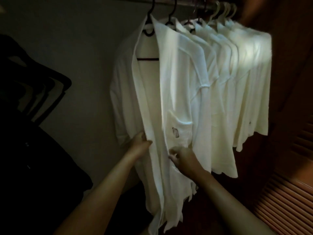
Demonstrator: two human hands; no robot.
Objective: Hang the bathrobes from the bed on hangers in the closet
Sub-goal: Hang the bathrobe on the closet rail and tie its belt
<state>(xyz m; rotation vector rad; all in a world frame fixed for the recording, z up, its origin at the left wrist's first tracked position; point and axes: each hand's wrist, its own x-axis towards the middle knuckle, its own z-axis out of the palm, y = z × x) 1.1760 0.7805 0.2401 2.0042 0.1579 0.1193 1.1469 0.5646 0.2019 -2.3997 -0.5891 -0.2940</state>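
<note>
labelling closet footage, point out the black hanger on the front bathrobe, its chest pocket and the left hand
black hanger (147,59): head view, on its horizontal bottom bar
chest pocket (183,134): head view, on the pocket face beside the logo
left hand (140,142): head view, on the back of the hand

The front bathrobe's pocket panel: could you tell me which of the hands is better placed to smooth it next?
Right, probably: the right hand holds that panel just below the pocket, while the left hand grips the bathrobe's opposite front edge.
</note>
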